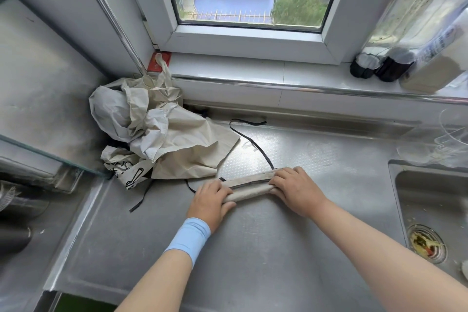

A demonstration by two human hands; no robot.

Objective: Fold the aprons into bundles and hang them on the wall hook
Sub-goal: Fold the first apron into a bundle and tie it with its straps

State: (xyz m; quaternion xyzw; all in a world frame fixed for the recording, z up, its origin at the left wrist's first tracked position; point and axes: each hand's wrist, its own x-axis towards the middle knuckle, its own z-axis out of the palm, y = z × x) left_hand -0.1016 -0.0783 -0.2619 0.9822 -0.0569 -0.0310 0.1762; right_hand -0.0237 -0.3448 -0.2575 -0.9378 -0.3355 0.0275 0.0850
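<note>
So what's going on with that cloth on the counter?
A person is folding an apron on a steel kitchen counter. The rolled apron lies as a long, narrow bundle, with the left hand gripping one end and the right hand gripping the other. Its black tie strap trails loose across the counter toward the window. A crumpled pile of beige cloth, likely more aprons, sits in the left corner, not yet folded. No wall hook shows in this view.

Beige rolled apron point(249, 186) with black trim and strap point(253, 143); cream crumpled aprons point(162, 132); light-blue wristband point(188, 238).
</note>
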